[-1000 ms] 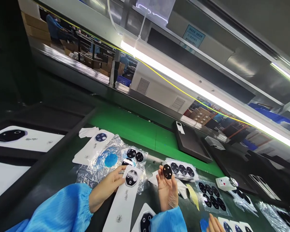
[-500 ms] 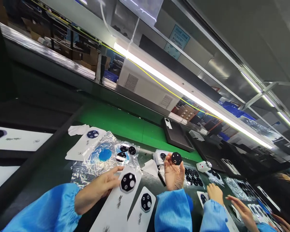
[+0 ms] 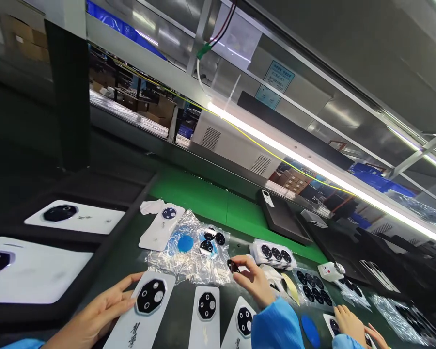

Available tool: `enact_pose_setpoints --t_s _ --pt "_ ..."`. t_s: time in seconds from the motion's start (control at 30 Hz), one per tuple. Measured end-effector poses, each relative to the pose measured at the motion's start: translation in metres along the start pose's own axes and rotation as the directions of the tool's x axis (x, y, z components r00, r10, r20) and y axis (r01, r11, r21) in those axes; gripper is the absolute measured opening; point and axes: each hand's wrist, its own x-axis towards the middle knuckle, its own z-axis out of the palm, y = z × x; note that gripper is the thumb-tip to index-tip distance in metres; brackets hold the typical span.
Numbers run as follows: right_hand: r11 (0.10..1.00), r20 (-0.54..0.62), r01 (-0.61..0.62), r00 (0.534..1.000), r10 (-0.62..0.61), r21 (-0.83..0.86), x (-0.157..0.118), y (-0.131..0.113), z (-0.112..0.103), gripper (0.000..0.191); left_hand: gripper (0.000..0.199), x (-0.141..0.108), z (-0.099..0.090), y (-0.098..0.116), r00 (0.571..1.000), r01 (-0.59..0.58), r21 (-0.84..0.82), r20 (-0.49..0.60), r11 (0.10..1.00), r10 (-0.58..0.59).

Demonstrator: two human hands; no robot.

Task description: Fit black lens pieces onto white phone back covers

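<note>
My left hand [image 3: 107, 308] grips the upper left edge of a white phone back panel [image 3: 141, 315], which has a black octagonal camera window. Near the middle, my right hand [image 3: 256, 283] pinches a small black lens disc [image 3: 233, 266] between thumb and fingertips, above the right edge of a clear plastic bag [image 3: 189, 271]. On that bag lie a blue disc [image 3: 185, 243] and several black discs [image 3: 206, 247]. Two more white panels, one upright [image 3: 204, 327] and one tilted [image 3: 238, 329], lie between my hands at the bottom.
White panels [image 3: 76, 216] rest in black trays at the left. Beyond my right hand are a stack of wrapped black discs [image 3: 272, 254], peeled film [image 3: 290, 288], a sheet of discs [image 3: 314, 288] and a blue disc [image 3: 310, 331]. A co-worker's hands [image 3: 350, 322] are at the lower right.
The view has shifted left. My right hand has turned from palm-up to a pinch and moved left with the black disc. My left hand still holds its panel, now farther from the other panels.
</note>
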Motion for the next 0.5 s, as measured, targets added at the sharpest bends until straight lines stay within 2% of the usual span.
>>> enact_pose_setpoints --t_s 0.17,0.3,0.5 --pt "0.972 0.106 0.073 0.993 -0.050 -0.223 0.023 0.006 0.019 0.025 0.088 0.007 -0.010 -0.007 0.995 -0.054 -0.022 -0.089 0.998 0.052" --pt "0.937 0.098 0.105 0.992 -0.076 -0.332 0.040 0.015 0.013 0.027 0.088 0.010 -0.007 -0.011 0.996 -0.075 -0.050 -0.053 0.996 0.072" --pt "0.916 0.136 0.114 0.988 -0.067 -0.384 0.061 0.032 0.006 0.028 0.083 0.005 -0.003 -0.006 0.996 -0.092 -0.017 -0.008 0.996 0.092"
